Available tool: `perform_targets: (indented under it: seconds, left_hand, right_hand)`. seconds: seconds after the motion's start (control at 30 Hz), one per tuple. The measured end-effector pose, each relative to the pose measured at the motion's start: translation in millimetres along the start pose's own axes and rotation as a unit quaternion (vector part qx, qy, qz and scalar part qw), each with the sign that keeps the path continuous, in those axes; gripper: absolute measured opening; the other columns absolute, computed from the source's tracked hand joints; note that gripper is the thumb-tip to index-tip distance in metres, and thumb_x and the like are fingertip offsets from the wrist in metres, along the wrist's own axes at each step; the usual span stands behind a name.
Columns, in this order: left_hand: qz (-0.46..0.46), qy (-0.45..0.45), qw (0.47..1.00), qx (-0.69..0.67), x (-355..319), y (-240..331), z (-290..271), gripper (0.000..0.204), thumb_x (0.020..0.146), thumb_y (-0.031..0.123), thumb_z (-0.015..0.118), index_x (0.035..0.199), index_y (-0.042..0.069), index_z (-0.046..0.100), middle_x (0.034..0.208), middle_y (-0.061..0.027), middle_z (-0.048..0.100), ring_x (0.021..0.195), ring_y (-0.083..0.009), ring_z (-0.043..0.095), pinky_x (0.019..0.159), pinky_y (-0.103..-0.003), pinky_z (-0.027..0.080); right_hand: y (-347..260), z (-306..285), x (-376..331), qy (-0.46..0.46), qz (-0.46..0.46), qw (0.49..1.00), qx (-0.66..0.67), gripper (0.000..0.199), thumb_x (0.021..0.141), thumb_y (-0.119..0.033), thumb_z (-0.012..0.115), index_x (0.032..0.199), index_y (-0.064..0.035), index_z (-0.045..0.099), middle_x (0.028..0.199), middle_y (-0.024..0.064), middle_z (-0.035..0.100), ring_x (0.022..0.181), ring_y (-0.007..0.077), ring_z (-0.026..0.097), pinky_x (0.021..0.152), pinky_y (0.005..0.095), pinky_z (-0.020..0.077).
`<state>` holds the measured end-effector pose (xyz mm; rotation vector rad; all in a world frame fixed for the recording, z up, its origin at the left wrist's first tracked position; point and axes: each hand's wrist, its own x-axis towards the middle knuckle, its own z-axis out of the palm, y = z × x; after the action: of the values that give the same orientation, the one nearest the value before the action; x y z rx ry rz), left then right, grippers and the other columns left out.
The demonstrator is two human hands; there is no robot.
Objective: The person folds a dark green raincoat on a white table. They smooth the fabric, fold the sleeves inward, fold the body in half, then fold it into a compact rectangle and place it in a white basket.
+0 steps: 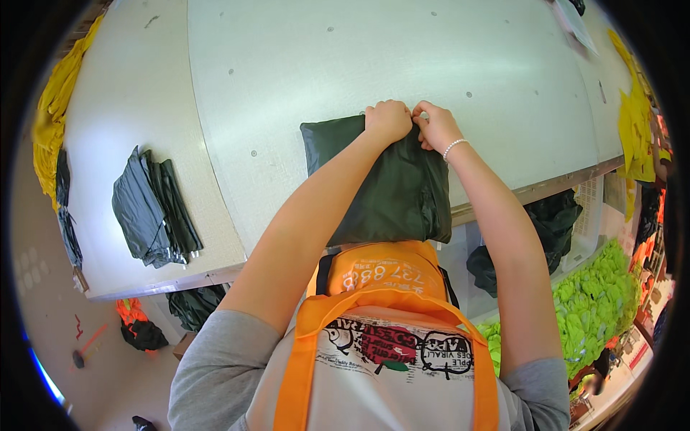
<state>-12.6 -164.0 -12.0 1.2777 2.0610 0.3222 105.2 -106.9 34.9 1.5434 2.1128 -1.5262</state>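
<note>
A dark green piece of smooth, folded fabric (359,194) lies in front of me, its near end reaching the table's front edge by my apron. My left hand (388,121) is closed at its far edge, fingers curled down over the fabric. Just to the right, my right hand (437,129) pinches at the far right corner, thumb and forefinger close together near the left hand. A fold runs down the fabric's right side below the right hand. The exact kind of article cannot be made out.
A pale table (287,65) spans the view. On its left lies a stack of dark green folded pieces (154,208). Yellow fabric (61,108) hangs at the far left, more (636,129) at the right. Below the right edge are bright green bundles (593,302) and dark fabric (553,223) in a bin.
</note>
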Motion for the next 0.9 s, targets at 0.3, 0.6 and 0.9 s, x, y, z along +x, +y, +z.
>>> perform_targets:
  seconds: [0.3,0.6,0.9]
  left_hand:
    - [-0.059,-0.028,0.998,0.016,17,-3,6,0.02,0.08,0.025,0.055,0.091,0.016,0.07,0.096,-0.0065,0.068,0.096,-0.0248,0.062,0.089,-0.044,0.04]
    - [-0.054,-0.025,0.997,0.037,12,5,2,0.022,0.083,0.026,0.053,0.097,0.016,0.068,0.104,-0.0039,0.067,0.101,-0.0228,0.06,0.09,-0.042,0.04]
    - [0.077,0.197,0.977,-0.003,-34,26,-33,0.019,0.085,0.024,0.057,0.088,0.009,0.068,0.09,-0.0081,0.068,0.086,-0.0268,0.063,0.074,-0.038,0.048]
  right_hand:
    - [30,0,-38,0.033,-0.243,0.963,-0.115,0.007,0.087,-0.012,0.054,0.091,-0.0065,0.051,0.076,0.0187,0.062,0.072,0.0405,0.059,0.061,0.0459,0.0466]
    - [100,41,-183,0.096,-0.332,0.914,-0.213,0.007,0.082,-0.008,0.056,0.089,-0.0081,0.054,0.071,0.0094,0.061,0.063,0.0276,0.061,0.053,0.0365,0.048]
    - [154,65,-200,0.101,-0.234,0.966,-0.035,0.024,0.088,-0.02,0.059,0.103,-0.0027,0.062,0.083,0.0128,0.066,0.068,0.0221,0.065,0.059,0.0309,0.0516]
